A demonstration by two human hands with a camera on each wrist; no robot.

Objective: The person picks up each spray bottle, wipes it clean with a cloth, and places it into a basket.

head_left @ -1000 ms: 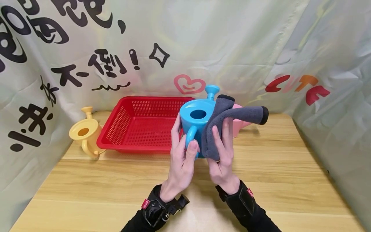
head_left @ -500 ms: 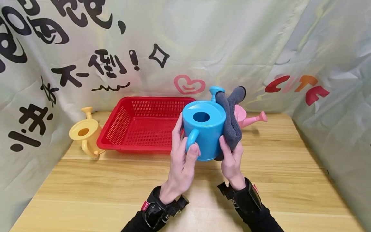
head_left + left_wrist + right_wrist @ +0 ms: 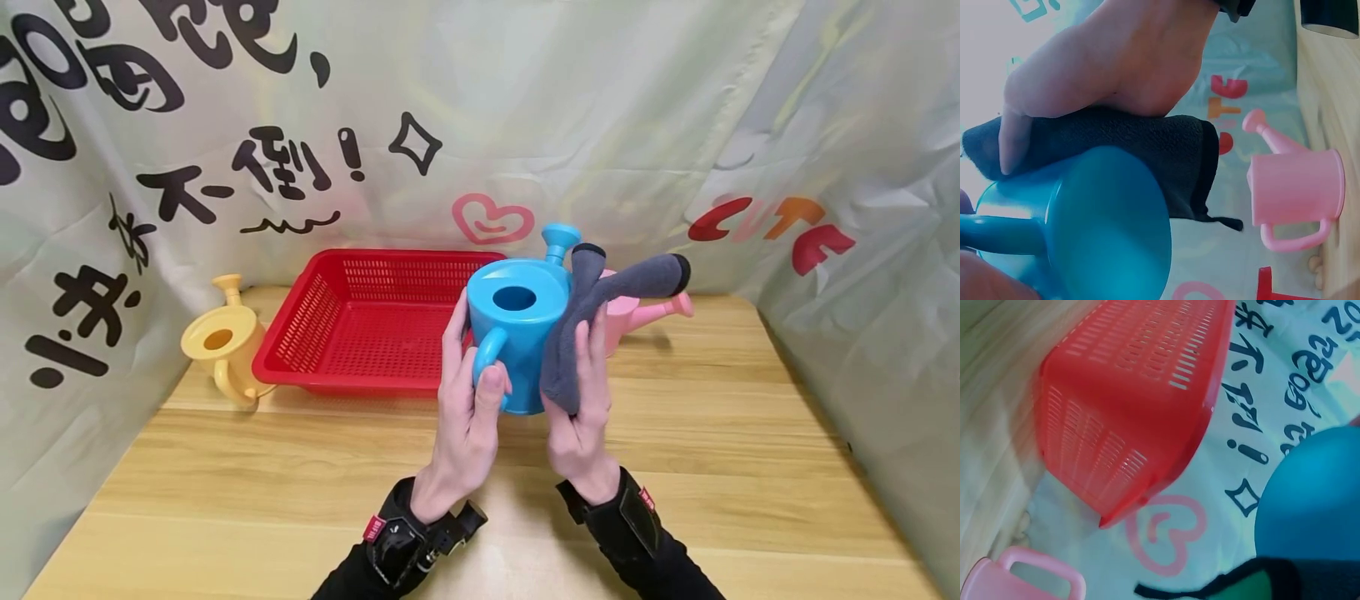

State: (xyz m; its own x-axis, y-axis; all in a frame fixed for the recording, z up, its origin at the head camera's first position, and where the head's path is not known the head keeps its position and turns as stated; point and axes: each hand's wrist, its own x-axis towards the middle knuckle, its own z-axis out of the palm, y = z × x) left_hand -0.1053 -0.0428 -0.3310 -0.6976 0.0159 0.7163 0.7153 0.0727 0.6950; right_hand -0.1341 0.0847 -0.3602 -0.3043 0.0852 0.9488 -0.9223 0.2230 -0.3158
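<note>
My left hand point(image 3: 465, 433) grips a blue watering can point(image 3: 517, 333) from its left side, the thumb by the handle and the fingers around the body. The can is held up over the table, its spout pointing away. My right hand point(image 3: 585, 417) holds a dark grey cloth point(image 3: 566, 358) against the can's right side, the cloth's loose ends sticking up and out. In the left wrist view, the cloth point(image 3: 1129, 144) lies between the right hand point(image 3: 1104, 69) and the can's wall, near the can's bottom point(image 3: 1116, 231).
A red perforated basket point(image 3: 352, 383) stands at the back of the wooden table point(image 3: 300, 500). Left of it is a yellow watering can point(image 3: 232, 342); a pink watering can point(image 3: 648, 315) stands right of it, partly behind the cloth. A printed fabric backdrop point(image 3: 615, 125) encloses the table.
My right hand and the cloth swung out to the can's far right side, then came back left and toward the front. The left hand stays on the blue watering can, which shifted slightly.
</note>
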